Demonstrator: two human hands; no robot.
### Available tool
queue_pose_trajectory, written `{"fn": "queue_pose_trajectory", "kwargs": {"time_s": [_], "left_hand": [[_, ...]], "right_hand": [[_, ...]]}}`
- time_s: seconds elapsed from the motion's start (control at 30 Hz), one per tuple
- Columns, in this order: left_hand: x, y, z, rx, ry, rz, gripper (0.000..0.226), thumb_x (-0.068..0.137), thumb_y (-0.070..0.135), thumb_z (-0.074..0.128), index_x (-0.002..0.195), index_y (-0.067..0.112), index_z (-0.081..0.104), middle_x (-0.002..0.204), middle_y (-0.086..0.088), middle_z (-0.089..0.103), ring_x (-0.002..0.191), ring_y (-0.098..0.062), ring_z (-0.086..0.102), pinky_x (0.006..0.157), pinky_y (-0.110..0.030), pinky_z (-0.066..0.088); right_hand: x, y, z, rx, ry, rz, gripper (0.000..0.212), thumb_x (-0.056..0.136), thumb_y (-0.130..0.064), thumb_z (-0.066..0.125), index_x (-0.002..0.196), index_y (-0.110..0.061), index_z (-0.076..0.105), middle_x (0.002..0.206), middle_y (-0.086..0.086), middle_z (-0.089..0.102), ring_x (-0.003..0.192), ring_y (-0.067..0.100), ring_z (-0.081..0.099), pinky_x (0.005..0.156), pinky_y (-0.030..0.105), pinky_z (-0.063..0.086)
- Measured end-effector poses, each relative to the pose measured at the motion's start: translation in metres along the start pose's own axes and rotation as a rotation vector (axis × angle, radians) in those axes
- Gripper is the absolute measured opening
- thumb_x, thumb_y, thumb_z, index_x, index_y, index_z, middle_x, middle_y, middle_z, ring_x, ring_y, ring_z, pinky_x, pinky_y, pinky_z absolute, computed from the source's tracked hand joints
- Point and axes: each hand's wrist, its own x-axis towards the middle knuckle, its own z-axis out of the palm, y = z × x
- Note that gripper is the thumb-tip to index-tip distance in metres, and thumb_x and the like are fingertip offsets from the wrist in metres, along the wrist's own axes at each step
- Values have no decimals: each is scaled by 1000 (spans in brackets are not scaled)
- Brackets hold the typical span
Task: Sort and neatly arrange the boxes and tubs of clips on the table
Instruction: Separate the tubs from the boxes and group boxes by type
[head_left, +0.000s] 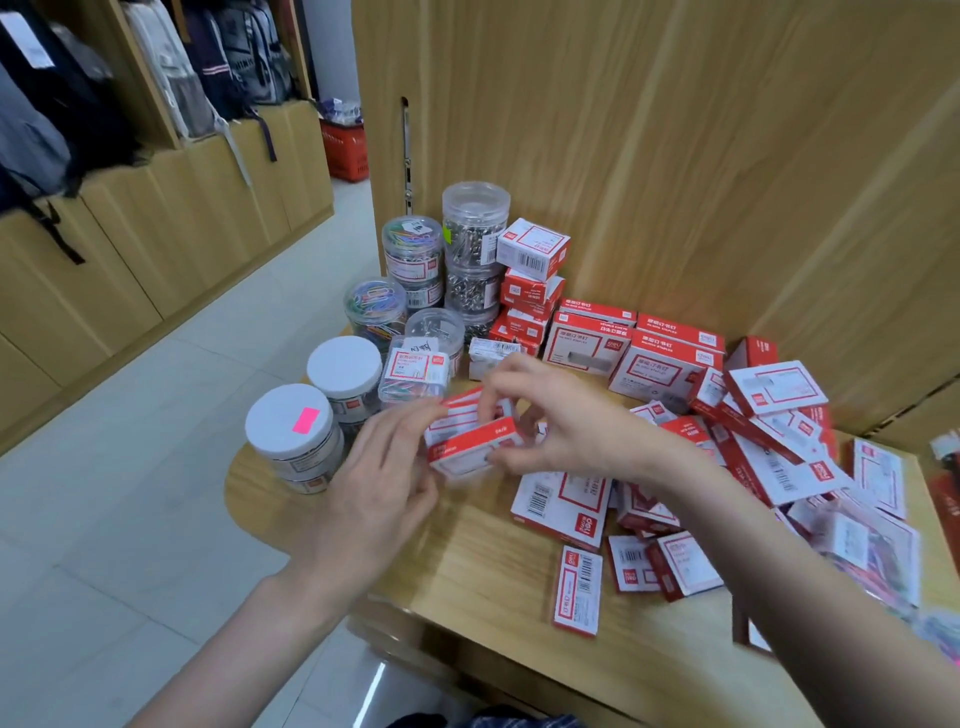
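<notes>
You hold a small stack of red-and-white boxes (470, 434) between both hands, just in front of the clear clip case (413, 375) and above the table (483, 561). Your right hand (561, 421) pinches the stack from its right end, fingers curled over the top; your left hand (384, 478) has its fingers almost straight against the left end. The stack's long axis runs left to right, tilted slightly up toward the right. Both hands are equally near; the loose boxes lie to the right of the clip case.

Left hand (387, 486) fingers extended, right hand (561, 423) fingers curled, pinching, forearms converging
</notes>
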Motion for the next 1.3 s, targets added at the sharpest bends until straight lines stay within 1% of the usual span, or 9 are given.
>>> {"fn": "queue_pose_trajectory", "kwargs": {"time_s": [0.13,0.27,0.4,0.5,0.6,0.7,0.83,0.93,1.3], "left_hand": [[20,17,8,-40,-26,109,53,79,3,53,131,6,40,138,-7,45,127,-15,43,107,-26,33],[33,39,20,-76,-23,204,43,83,9,44,126,8,43,129,-9,52,115,-15,49,103,-24,36],[38,42,41,-56,-116,250,44,83,18,46,127,10,41,128,-9,53,117,-18,47,103,-27,35],[41,31,47,22,-190,218,46,84,25,42,127,8,43,128,-12,53,118,-21,44,102,-34,33],[45,33,47,27,-218,216,44,84,24,42,122,2,51,124,-12,56,115,-19,45,102,-24,29],[49,51,51,-80,-277,222,45,87,30,43,128,12,44,130,-3,51,119,-14,43,104,-16,23],[58,69,63,-230,-391,260,57,86,42,48,137,25,30,142,8,36,128,-8,34,107,-16,21],[62,74,72,-234,-427,273,58,84,47,49,137,28,31,145,9,31,129,-9,33,104,-20,26],[56,80,73,-335,-346,123,61,76,53,54,129,23,47,125,21,37,115,5,40,92,0,26]], "right_hand": [[-29,4,-31,-24,140,46,28,72,-15,73,85,-29,52,101,1,48,75,10,52,67,21,43],[-76,23,-58,24,414,180,34,72,-13,75,81,-32,49,87,-4,44,59,4,45,57,12,36],[-123,34,-56,-45,600,297,24,68,-29,66,84,-27,48,90,-15,45,83,5,48,72,16,39],[-145,42,-35,-117,624,339,23,72,-41,62,87,-33,46,94,-8,44,82,5,45,70,11,36],[-147,47,-16,-303,678,361,34,78,-34,63,107,-25,47,103,-4,44,78,5,42,67,9,34],[-140,45,-9,-467,691,393,45,82,-33,57,122,-18,42,111,6,48,80,15,54,63,22,41],[-143,47,-11,-623,708,368,45,86,-37,47,119,-7,52,106,12,52,91,25,49,77,27,35],[-148,45,-13,-563,703,356,47,87,-39,46,120,-6,54,108,12,51,92,21,44,81,26,34],[-151,44,-18,-468,647,358,48,87,-42,42,116,-7,56,110,11,51,95,19,44,82,22,32]]}}
